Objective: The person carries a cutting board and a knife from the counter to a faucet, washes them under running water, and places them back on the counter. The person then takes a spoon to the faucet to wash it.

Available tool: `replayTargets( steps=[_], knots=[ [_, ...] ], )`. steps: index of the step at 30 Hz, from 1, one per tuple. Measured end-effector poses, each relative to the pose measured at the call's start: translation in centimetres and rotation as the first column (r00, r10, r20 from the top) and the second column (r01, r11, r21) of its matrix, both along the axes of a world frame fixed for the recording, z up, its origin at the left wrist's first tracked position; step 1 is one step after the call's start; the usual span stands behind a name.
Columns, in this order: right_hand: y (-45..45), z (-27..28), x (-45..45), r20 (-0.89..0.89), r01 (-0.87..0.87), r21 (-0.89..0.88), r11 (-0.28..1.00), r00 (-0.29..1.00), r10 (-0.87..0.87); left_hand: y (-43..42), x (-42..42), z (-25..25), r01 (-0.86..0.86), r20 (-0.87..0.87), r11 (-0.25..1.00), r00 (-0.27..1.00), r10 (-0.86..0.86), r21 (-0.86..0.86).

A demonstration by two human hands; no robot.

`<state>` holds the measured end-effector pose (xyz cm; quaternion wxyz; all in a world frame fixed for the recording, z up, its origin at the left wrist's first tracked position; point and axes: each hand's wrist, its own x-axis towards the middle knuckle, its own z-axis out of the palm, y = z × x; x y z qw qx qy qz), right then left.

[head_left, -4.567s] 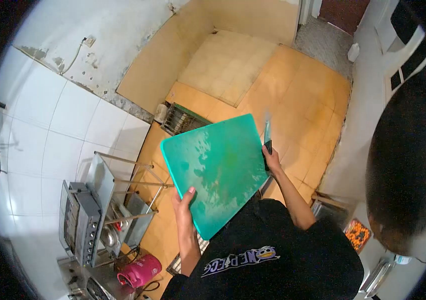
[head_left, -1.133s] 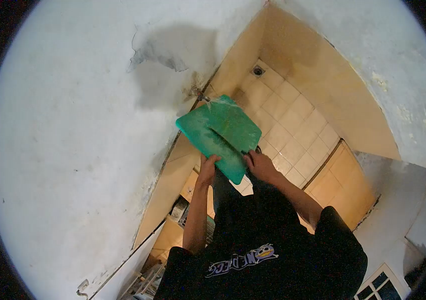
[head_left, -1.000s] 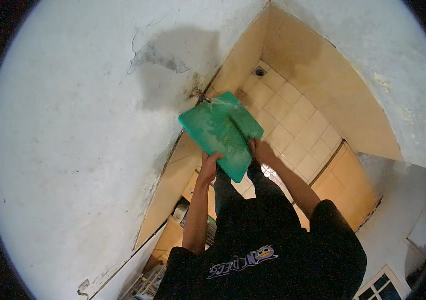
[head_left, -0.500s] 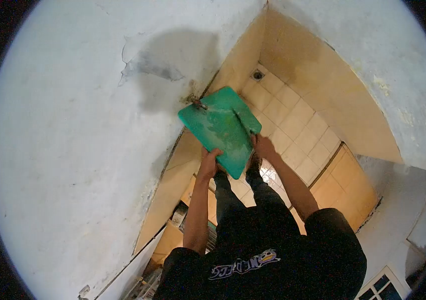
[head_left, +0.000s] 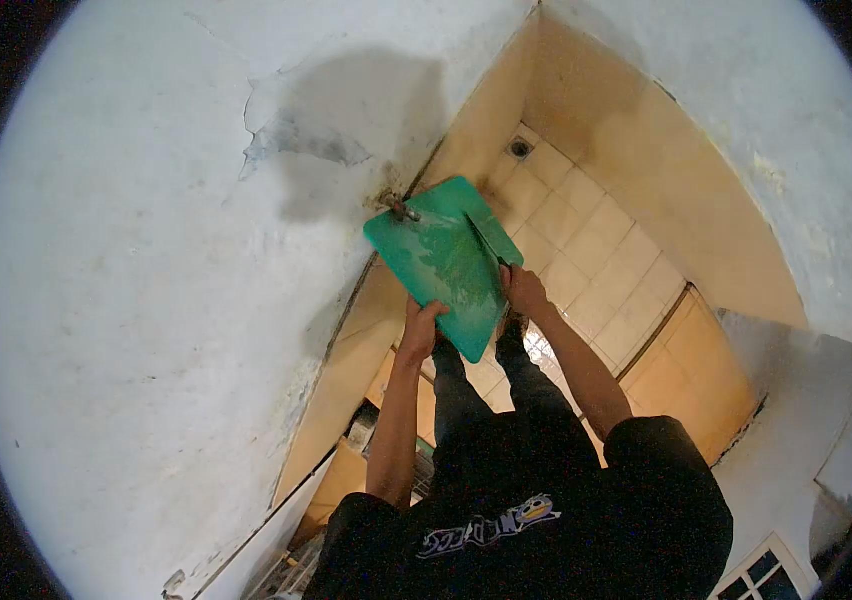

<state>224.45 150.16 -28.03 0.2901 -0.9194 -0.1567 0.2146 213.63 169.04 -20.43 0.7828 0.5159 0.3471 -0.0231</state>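
"Green cutting board (head_left: 441, 275): how many, and where is it?"

"One, held up over the tiled floor (head_left: 578, 222), its upper-left edge under a wall faucet (head_left: 403, 208). Pale, wet-looking streaks mark its face."

"Count the rest, big to small."

"One wire rack (head_left: 420, 470), partly hidden behind the left forearm; one knife (head_left: 484, 236); one faucet; one floor drain (head_left: 519, 148), by the floor's far corner."

"And the two hands?"

"Both arms reach forward. The left hand (head_left: 423, 326) is clamped on the board's lower-left edge, toward the bottom corner, thumb over the top face and fingers out of sight underneath. The right hand (head_left: 523, 290) is at the right corner, curled around the knife's handle; I can't tell whether it grips the board too."

"How does the blade lie?"

"Along the board's upper-right edge, slightly in from it, tip toward the top corner."

"Anything in the rack?"

"Too blurred and covered to tell."
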Motion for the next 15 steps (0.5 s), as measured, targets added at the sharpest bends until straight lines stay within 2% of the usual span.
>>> replayTargets(
  steps=[1,2,5,8,9,11,13,15],
  knots=[
    [0.2,-0.1,0.7,-0.048,0.019,-0.027,0.999,0.999,-0.02,0.1,0.0,0.0,0.022,-0.004,1.0,1.0,-0.022,0.002],
    [0.2,0.1,-0.5,-0.014,-0.009,0.016,1.0,1.0,0.009,0.3,0.1,0.0,0.043,-0.007,0.999,0.999,-0.043,0.002],
    [1.0,5.7,-4.9,-0.022,-0.091,0.104,0.99,0.995,0.094,0.7,0.0,-0.7,0.044,-0.013,0.999,0.999,-0.044,-0.01],
    [1.0,7.1,-6.2,-0.026,-0.134,0.092,0.987,0.99,0.137,1.1,0.3,-0.9,0.059,-0.015,0.998,0.998,-0.059,-0.036],
    [1.1,5.7,-5.4,-0.024,-0.136,0.093,0.986,0.99,0.138,1.1,0.5,-0.5,0.058,-0.014,0.998,0.998,-0.058,-0.035],
    [1.4,1.0,-2.2,-0.051,-0.005,0.047,0.999,0.999,0.007,0.8,0.8,0.5,0.084,-0.004,0.996,0.996,-0.084,0.04],
    [1.8,1.0,-1.0,-0.042,0.026,-0.01,1.0,0.999,-0.026,0.7,0.4,-0.2,0.088,0.007,0.996,0.996,-0.089,0.03],
    [2.6,1.6,-1.1,-0.029,-0.038,0.083,0.996,0.999,0.04,1.0,0.8,-0.6,0.1,0.033,0.995,0.994,-0.101,0.029]
  ],
)
